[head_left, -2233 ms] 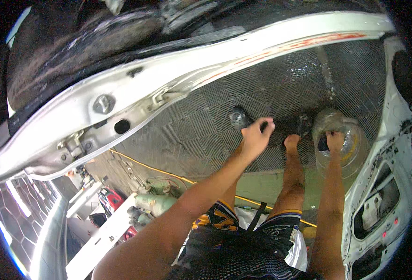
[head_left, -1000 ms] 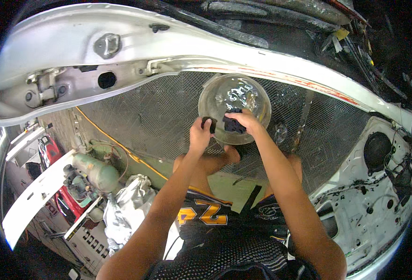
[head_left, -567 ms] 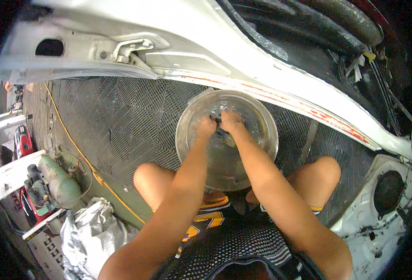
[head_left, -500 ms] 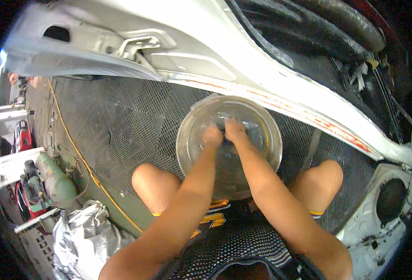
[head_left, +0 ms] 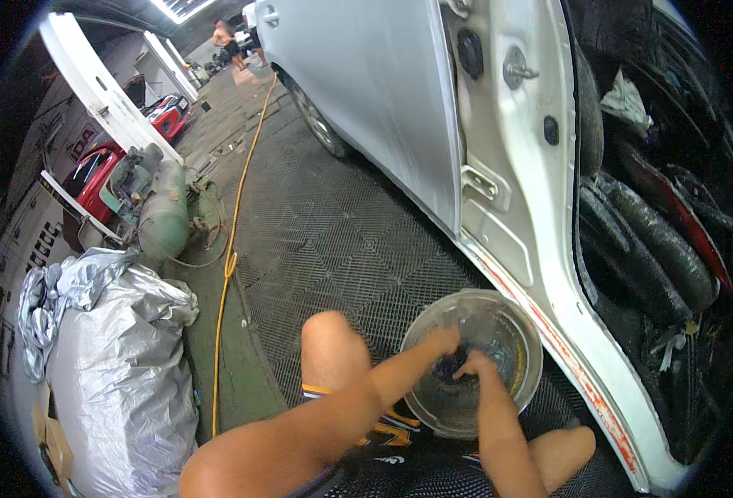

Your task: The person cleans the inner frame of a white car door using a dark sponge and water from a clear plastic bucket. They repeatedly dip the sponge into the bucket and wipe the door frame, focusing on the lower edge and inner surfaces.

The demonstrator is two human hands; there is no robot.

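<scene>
A round metal basin (head_left: pixel 528 319) of water stands on the floor between my knees. Both of my hands are inside it. My left hand (head_left: pixel 443 339) is closed on a dark, soft-looking bundle (head_left: pixel 449 368), wet and crumpled like a cloth; its exact kind is hard to make out. On the other side of that bundle, my right hand (head_left: pixel 476 364) has its fingers closed against it, thumb toward the left. Parts of the bundle are hidden under my fingers and in the water.
Right beside the basin runs the car's door sill (head_left: pixel 541 328), its paint worn to red patches. A yellow hose (head_left: pixel 232 266) crosses the floor at left. Beyond it are a green compressor tank (head_left: pixel 166 212) and a silver cover (head_left: pixel 122 373). Another person (head_left: pixel 232 46) stands far back.
The view has swung up and left, showing more of the car and the garage. My hands stay in the basin, and the dark bundle between them now shows more clearly.
</scene>
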